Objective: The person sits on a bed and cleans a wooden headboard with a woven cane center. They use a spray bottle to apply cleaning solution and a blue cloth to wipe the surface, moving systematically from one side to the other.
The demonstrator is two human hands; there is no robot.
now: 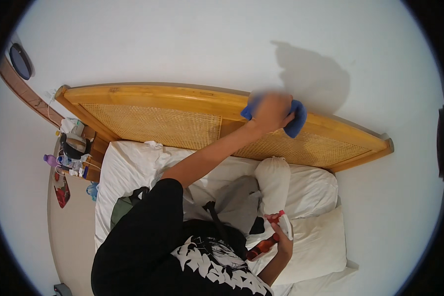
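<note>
My left hand presses a blue cloth against the top rail of the wooden headboard, right of its middle. The fingers are bunched over the cloth and partly blurred, and cloth shows on both sides of the hand. Lower down on the right, my right hand grips a spray bottle with a dark red body and a red and white trigger head. The bottle is tilted over the bed, close to my shirt.
Woven cane panels fill the headboard. A white pillow, a cream bolster and grey fabric lie on the bed. Bottles and other items crowd a bedside table at left. The white wall stands behind the headboard.
</note>
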